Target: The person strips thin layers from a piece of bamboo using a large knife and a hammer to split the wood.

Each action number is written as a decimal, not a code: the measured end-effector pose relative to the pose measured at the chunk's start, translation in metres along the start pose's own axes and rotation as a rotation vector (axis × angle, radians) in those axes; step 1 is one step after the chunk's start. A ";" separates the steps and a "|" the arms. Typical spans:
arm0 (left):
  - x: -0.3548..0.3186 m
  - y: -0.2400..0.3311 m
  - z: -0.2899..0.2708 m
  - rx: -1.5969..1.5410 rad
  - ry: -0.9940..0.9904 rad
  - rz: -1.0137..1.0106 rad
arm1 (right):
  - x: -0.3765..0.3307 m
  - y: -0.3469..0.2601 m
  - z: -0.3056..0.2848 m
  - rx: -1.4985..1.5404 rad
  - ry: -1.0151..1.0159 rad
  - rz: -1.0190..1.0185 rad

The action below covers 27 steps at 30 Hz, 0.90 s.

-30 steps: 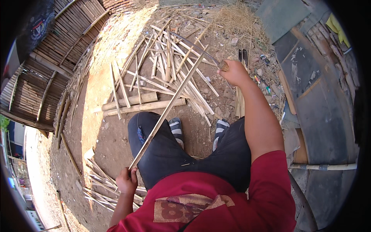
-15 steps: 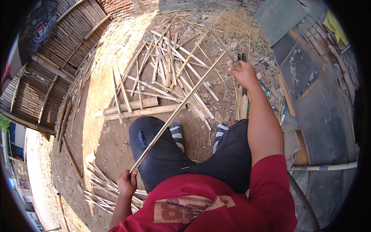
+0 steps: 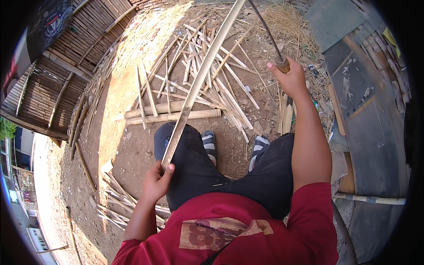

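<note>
My left hand (image 3: 158, 182) is closed around the lower end of a long bamboo strip (image 3: 197, 88). The strip slants up and away across my left thigh, and its far end runs past the top edge of the view. In my closed right hand (image 3: 289, 77) is a long wooden-handled knife (image 3: 267, 32), its dark, narrow blade pointing up and away. The blade looks nearly edge-on and stands to the right of the strip, with a gap between them lower down. Whether they meet beyond the view I cannot tell.
Split bamboo pieces (image 3: 229, 95) lie heaped on the dirt ahead, beside two thicker bamboo poles (image 3: 194, 115). Another pile of strips (image 3: 115, 205) lies at my left. A slatted bamboo wall (image 3: 95, 48) stands far left. Dark panels (image 3: 369, 128) lean at the right.
The bamboo strip has been raised and turned, showing its broad pale face. My left hand has come up and right. The knife has risen and points more steeply away. The view has shifted slightly.
</note>
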<state>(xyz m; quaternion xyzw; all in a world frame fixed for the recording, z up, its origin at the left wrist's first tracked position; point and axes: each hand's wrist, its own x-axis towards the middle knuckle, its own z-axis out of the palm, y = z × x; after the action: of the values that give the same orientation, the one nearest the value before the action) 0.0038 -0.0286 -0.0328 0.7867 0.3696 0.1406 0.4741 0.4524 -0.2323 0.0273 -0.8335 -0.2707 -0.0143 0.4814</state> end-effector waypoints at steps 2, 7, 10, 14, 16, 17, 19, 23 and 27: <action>0.021 0.036 0.007 0.061 -0.040 0.023 | -0.010 -0.012 0.005 -0.010 -0.028 -0.111; 0.058 0.096 0.032 0.138 -0.114 0.108 | -0.027 -0.037 0.009 -0.201 -0.181 -0.508; 0.069 0.119 0.046 0.260 -0.043 0.213 | -0.034 -0.048 0.015 -0.346 -0.261 -0.680; 0.078 0.124 0.057 0.398 0.055 0.275 | -0.032 -0.051 0.016 -0.449 -0.277 -0.680; 0.079 0.126 0.059 0.461 0.061 0.308 | -0.028 -0.045 0.011 -0.470 -0.218 -0.560; 0.079 0.127 0.060 0.493 0.064 0.325 | -0.024 -0.040 0.007 -0.462 -0.181 -0.476; 0.078 0.129 0.064 0.487 0.071 0.320 | -0.024 -0.038 0.005 -0.469 -0.163 -0.434; 0.078 0.134 0.068 0.490 0.058 0.306 | -0.039 -0.051 0.022 -0.479 -0.304 -0.589; 0.076 0.133 0.066 0.515 0.084 0.322 | -0.029 -0.041 0.024 -0.385 -0.234 -0.512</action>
<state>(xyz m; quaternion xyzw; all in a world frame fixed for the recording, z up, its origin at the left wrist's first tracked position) 0.1531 -0.0538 0.0365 0.9229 0.2830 0.1481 0.2150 0.4029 -0.2097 0.0389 -0.8100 -0.5170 -0.0899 0.2617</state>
